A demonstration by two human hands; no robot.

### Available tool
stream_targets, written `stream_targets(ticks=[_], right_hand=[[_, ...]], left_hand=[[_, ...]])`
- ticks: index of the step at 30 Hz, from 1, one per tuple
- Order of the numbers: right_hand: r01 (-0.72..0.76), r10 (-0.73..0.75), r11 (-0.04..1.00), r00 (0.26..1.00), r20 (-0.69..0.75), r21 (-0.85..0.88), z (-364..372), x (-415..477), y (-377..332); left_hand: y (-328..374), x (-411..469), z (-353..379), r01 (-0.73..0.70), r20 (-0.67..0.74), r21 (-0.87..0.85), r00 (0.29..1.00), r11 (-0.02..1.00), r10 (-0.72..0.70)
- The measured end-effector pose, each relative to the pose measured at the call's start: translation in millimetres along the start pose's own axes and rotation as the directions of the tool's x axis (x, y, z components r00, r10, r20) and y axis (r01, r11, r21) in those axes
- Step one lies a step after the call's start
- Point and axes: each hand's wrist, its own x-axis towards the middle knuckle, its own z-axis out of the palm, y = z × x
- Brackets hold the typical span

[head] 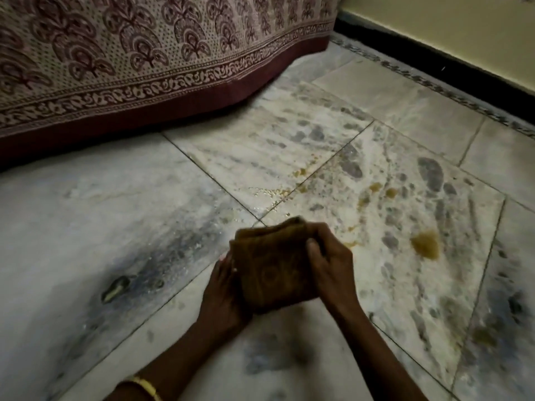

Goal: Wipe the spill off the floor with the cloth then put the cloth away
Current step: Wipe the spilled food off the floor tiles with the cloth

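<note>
The cloth point(273, 263) was blurred, its pattern hard to read. Both hands clasped it, the left hand point(224, 296) under its near-left edge, the right hand point(330, 263) over its right side, just short of the spill point(425, 244) on the floor point(86, 215).

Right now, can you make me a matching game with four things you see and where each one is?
Things:
1. cloth
2. biggest brown puddle
3. patterned bedsheet
4. gold bangle

Places:
A. hanging down to the floor at the back left
B. on the left wrist
C. folded between the left hand and right hand
D. on the tile to the right of the hands

Pairs: 1-C, 2-D, 3-A, 4-B
</note>
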Motion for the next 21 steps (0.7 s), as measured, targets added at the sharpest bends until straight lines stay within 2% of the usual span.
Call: stream_targets(ticks=[2, 4, 6, 8, 10, 13, 16, 18, 20, 21], right_hand=[[-0.163, 0.163, 0.987, 0.986, -0.018, -0.002, -9, 20, 16], [-0.297, 0.293, 0.947, 0.955, -0.054, -0.120, -14, 36, 39], [-0.320, 0.293, 0.882, 0.947, -0.130, -0.345, -11, 47, 57], [-0.349, 0.271, 0.802, 0.936, -0.225, -0.484, 8, 52, 61], [-0.433, 0.338, 0.724, 0.901, -0.271, -0.536, 39, 52, 56], [-0.512, 0.471, 0.610, 0.848, -0.243, -0.605, 94, 43, 59], [-0.337, 0.394, 0.590, 0.913, -0.103, -0.734, 106, 30, 72], [-0.052, 0.221, 0.621, 0.969, 0.111, -0.782, 88, 11, 83], [0.164, 0.077, 0.600, 0.962, 0.260, -0.783, 58, -8, 95], [0.189, 0.067, 0.569, 0.959, 0.275, -0.800, 37, -18, 102]], left_hand=[[-7, 21, 4, 0.030, 0.010, 0.105, 0.999, 0.994, -0.031], [-10, 35, 10, 0.105, 0.053, 0.198, 0.992, 0.975, -0.117], [-9, 39, 15, 0.154, 0.045, 0.217, 0.985, 0.964, -0.168], [-7, 36, 19, 0.173, 0.044, 0.226, 0.981, 0.959, -0.187], [-5, 35, 19, 0.175, 0.031, 0.241, 0.982, 0.955, -0.187], [-6, 34, 19, 0.186, 0.047, 0.238, 0.978, 0.953, -0.202], [-6, 33, 17, 0.204, 0.042, 0.211, 0.975, 0.956, -0.218], [-4, 29, 15, 0.253, 0.024, 0.189, 0.965, 0.949, -0.262], [-3, 29, 12, 0.318, 0.000, 0.174, 0.946, 0.932, -0.323], [1, 27, 13, 0.342, 0.001, 0.172, 0.938, 0.924, -0.347]])
